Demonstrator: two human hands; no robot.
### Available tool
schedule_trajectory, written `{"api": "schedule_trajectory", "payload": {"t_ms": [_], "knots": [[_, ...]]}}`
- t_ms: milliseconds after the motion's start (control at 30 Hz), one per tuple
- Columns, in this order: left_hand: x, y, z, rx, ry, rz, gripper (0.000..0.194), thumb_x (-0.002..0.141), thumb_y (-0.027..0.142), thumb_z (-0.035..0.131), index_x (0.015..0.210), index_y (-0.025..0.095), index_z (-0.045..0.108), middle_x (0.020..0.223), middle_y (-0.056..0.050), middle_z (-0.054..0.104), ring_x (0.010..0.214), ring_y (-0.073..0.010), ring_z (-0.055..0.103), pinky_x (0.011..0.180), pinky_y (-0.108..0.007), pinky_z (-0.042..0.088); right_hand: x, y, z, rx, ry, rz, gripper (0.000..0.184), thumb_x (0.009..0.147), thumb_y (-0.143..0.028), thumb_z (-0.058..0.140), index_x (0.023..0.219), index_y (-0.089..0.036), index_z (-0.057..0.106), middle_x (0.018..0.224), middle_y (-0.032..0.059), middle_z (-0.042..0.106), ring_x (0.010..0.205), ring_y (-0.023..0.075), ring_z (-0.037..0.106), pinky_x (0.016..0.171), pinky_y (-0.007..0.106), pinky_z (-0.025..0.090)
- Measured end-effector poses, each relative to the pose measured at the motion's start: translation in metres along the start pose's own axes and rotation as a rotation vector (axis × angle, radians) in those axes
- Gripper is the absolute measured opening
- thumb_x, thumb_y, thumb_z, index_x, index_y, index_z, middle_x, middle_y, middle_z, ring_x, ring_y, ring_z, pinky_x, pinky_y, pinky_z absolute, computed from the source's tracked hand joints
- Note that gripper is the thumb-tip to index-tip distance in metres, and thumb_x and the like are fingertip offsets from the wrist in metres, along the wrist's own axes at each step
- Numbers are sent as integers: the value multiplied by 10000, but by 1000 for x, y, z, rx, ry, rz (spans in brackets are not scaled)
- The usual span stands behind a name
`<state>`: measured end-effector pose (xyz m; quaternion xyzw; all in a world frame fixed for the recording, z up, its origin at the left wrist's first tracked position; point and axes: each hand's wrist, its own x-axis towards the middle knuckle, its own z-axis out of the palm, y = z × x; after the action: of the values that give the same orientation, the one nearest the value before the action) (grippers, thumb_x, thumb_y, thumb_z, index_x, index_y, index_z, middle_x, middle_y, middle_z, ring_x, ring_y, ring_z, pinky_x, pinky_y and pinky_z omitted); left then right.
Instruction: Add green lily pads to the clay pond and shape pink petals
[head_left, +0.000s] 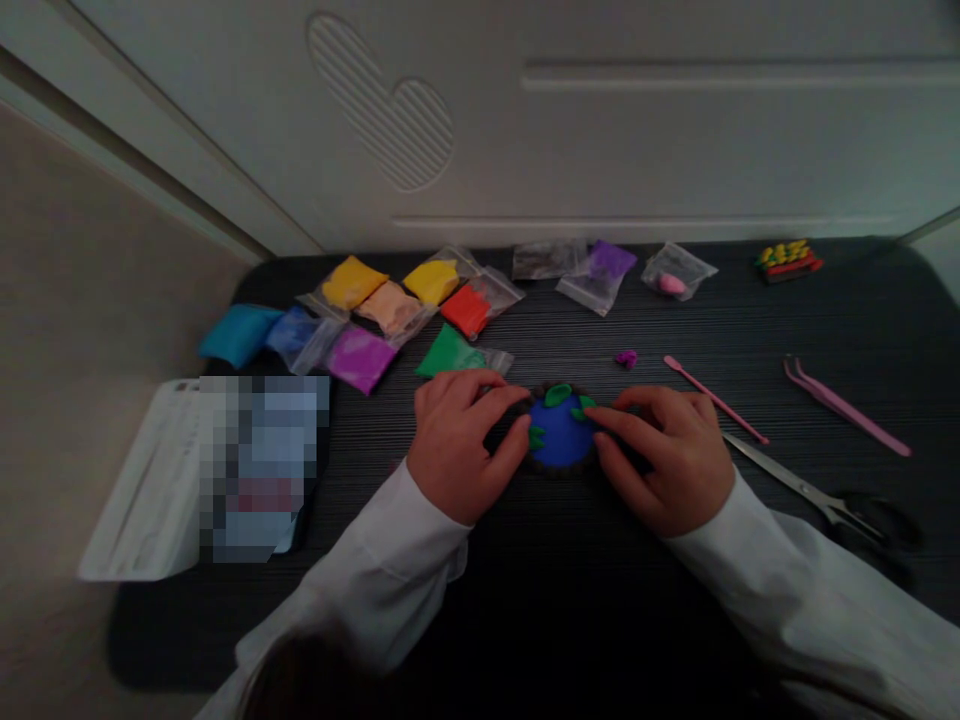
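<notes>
A round blue clay disc (561,436) with a dark bumpy rim lies on the table between my two hands. Green clay leaf shapes (557,396) sit on its top, left and right parts. My left hand (466,440) grips the left rim, index finger above and thumb below, fingers curled. On the right side, the index fingertip of my right hand (667,455) presses a green clay leaf (583,408), while its thumb rests against the disc's edge. A small purple clay lump (626,358) lies just beyond my right hand.
Clay bags, among them green (448,352), magenta (361,358) and red (466,309), lie at the back left. On the right are a pink stick tool (716,398), scissors (802,490), pink tweezers (847,408) and a yellow-red clay piece (787,260). A phone (266,465) lies left.
</notes>
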<state>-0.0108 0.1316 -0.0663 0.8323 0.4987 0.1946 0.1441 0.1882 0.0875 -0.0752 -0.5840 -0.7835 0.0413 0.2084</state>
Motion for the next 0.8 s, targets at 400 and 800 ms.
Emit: {"api": "schedule_trajectory", "payload": {"t_ms": [400, 800], "knots": [[0, 1, -6, -3, -15, 71, 146, 697, 180, 510, 714, 217, 650, 914, -35, 593, 909, -217, 491, 805, -414, 327, -1, 3, 2, -11, 7, 3, 254, 742, -297, 524, 973, -243, 614, 897, 49, 574, 774, 178, 520, 721, 372, 334], [-2, 0, -8, 7, -47, 163, 202, 690, 186, 496, 700, 250, 688, 949, -35, 592, 932, -242, 467, 815, -442, 311, -2, 4, 2, 4, 24, 3, 264, 747, -286, 517, 992, -225, 594, 904, 53, 568, 808, 180, 521, 720, 354, 321]]}}
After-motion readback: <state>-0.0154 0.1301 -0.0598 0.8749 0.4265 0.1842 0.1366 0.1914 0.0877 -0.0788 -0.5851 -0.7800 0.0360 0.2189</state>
